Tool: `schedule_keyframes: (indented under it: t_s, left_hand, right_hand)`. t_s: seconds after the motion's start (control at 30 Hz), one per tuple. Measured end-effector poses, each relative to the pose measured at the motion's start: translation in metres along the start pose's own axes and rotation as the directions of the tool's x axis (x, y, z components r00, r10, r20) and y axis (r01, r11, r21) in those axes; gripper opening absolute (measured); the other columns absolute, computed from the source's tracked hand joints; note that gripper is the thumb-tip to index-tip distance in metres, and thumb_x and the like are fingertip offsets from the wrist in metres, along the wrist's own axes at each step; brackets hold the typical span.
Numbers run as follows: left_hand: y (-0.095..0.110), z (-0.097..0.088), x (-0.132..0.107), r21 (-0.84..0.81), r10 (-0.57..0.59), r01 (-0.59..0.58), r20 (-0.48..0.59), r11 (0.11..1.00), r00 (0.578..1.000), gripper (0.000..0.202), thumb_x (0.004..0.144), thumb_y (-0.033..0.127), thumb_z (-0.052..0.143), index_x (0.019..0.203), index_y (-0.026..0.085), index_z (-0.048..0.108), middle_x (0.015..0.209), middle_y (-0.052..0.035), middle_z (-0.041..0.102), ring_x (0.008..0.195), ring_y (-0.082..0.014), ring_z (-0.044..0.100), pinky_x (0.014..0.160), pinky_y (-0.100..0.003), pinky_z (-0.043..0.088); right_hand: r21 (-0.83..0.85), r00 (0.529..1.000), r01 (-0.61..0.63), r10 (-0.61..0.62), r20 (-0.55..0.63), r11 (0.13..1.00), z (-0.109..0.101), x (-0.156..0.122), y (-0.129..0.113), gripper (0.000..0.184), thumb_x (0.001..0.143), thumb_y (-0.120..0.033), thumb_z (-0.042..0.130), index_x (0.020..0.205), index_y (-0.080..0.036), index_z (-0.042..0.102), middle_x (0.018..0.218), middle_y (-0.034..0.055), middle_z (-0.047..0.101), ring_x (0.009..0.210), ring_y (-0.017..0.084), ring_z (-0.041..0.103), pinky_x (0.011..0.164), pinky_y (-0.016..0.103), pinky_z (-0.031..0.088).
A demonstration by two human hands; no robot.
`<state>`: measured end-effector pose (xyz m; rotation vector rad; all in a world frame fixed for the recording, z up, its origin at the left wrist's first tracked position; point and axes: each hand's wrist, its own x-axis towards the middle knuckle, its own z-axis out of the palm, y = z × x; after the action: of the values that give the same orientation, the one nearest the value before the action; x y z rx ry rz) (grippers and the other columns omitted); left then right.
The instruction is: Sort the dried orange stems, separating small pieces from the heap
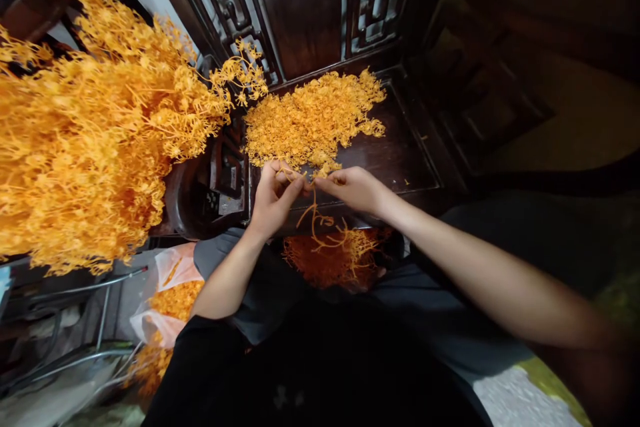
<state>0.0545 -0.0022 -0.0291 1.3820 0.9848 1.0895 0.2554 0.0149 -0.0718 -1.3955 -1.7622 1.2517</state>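
L hand (273,199) & R hand (354,185) both pinching orange stem (315,212) — just nr. side of floret pile (315,115), lower part hanging. Rec.: pinches close together, light pressure — should limit tearing.

Looks like a home; carved dark-wood chair (400,140) suggests it

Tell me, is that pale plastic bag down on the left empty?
Not empty: the plastic bag shows orange sprigs through its open mouth. I cannot tell whether it's full, because its depth doesn't show.
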Motion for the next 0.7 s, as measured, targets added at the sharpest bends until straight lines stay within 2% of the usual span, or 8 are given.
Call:
schedule_keyframes:
  t_s: [0.17, 0.27, 0.33, 0.4, 0.47, 0.5, 0.6, 0.7]
  left_hand:
    - [-0.009, 0.0, 0.002, 0.22, -0.02, 0.043, -0.106, 0.974, 0.994, 0.048, 0.08, 0.039, 0.085, 0.077, 0.022, 0.04, 0.073, 0.0049, 0.057, 0.064, -0.009, 0.054, 0.064, -0.025, 0.045]
    - [-0.014, -0.002, 0.006, 0.342, 0.042, -0.017, -0.066, 0.94, 0.997, 0.049, 0.08, 0.034, 0.084, 0.067, 0.02, 0.039, 0.091, -0.0024, 0.067, 0.087, -0.0132, 0.062, 0.08, -0.027, 0.048]
    - [-0.014, -0.003, 0.008, 0.347, 0.04, -0.026, -0.033, 0.938, 0.999, 0.037, 0.081, 0.034, 0.083, 0.071, 0.018, 0.051, 0.102, -0.0057, 0.071, 0.097, -0.016, 0.065, 0.087, -0.029, 0.049]
    - [-0.012, -0.004, 0.01, 0.321, -0.043, 0.036, 0.015, 0.946, 0.999, 0.026, 0.083, 0.038, 0.082, 0.091, 0.019, 0.066, 0.094, -0.004, 0.072, 0.086, -0.0151, 0.066, 0.079, -0.028, 0.049]
    - [-0.007, -0.006, 0.01, 0.305, -0.15, 0.108, 0.117, 0.946, 0.982, 0.037, 0.084, 0.043, 0.08, 0.112, 0.019, 0.071, 0.084, -0.0015, 0.071, 0.07, -0.013, 0.062, 0.067, -0.026, 0.047]
    - [-0.004, -0.008, 0.011, 0.313, -0.195, 0.133, 0.176, 0.94, 0.965, 0.039, 0.085, 0.045, 0.079, 0.114, 0.019, 0.072, 0.082, -0.001, 0.07, 0.065, -0.0122, 0.059, 0.063, -0.026, 0.044]
    - [0.004, -0.014, 0.01, 0.383, -0.299, 0.18, 0.278, 0.906, 0.913, 0.032, 0.088, 0.049, 0.074, 0.088, 0.017, 0.074, 0.067, 0.0006, 0.063, 0.056, -0.0097, 0.051, 0.055, -0.024, 0.036]
    - [0.004, -0.016, 0.011, 0.37, -0.418, 0.304, 0.285, 0.878, 0.862, 0.042, 0.088, 0.054, 0.073, 0.069, 0.017, 0.065, 0.052, 0.0035, 0.049, 0.047, -0.0076, 0.041, 0.048, -0.023, 0.026]
  right_hand:
    - [0.058, 0.978, 0.192, -0.187, -0.093, 0.98, -0.003, 0.0, -0.004, 0.049, 0.095, -0.063, 0.057, 0.082, -0.018, 0.068, 0.079, 0.0044, 0.067, 0.074, 0.017, 0.055, 0.068, 0.031, 0.041]
    - [0.048, 0.967, 0.245, -0.241, -0.076, 0.968, -0.006, -0.002, -0.008, 0.044, 0.097, -0.057, 0.056, 0.081, -0.017, 0.064, 0.077, 0.0042, 0.064, 0.073, 0.017, 0.054, 0.069, 0.031, 0.039]
    - [0.028, 0.963, 0.267, -0.265, -0.044, 0.963, -0.007, -0.003, -0.01, 0.044, 0.098, -0.055, 0.054, 0.075, -0.018, 0.06, 0.071, 0.0022, 0.059, 0.069, 0.015, 0.05, 0.066, 0.03, 0.036]
    - [0.003, 0.961, 0.276, -0.276, -0.007, 0.961, -0.009, -0.004, -0.012, 0.043, 0.098, -0.051, 0.053, 0.07, -0.019, 0.055, 0.066, -0.0002, 0.053, 0.065, 0.014, 0.044, 0.063, 0.03, 0.032]
    - [0.005, 0.959, 0.279, -0.279, 0.046, 0.96, -0.012, -0.005, -0.013, 0.039, 0.098, -0.046, 0.054, 0.07, -0.019, 0.054, 0.065, -0.0012, 0.052, 0.064, 0.013, 0.043, 0.062, 0.029, 0.032]
    - [0.009, 0.956, 0.283, -0.282, 0.08, 0.959, -0.015, -0.006, -0.013, 0.036, 0.098, -0.043, 0.054, 0.071, -0.019, 0.054, 0.066, -0.0011, 0.054, 0.064, 0.013, 0.044, 0.062, 0.029, 0.032]
    - [-0.12, 0.956, 0.284, -0.271, 0.114, 0.951, -0.024, -0.005, -0.013, 0.03, 0.095, -0.035, 0.057, 0.07, -0.019, 0.057, 0.067, 0.0006, 0.057, 0.062, 0.013, 0.046, 0.061, 0.03, 0.03]
    - [-0.434, 0.965, 0.238, -0.262, 0.003, 0.869, -0.028, -0.004, -0.011, 0.02, 0.09, -0.027, 0.062, 0.072, -0.02, 0.059, 0.073, 0.0037, 0.064, 0.061, 0.014, 0.046, 0.061, 0.033, 0.021]
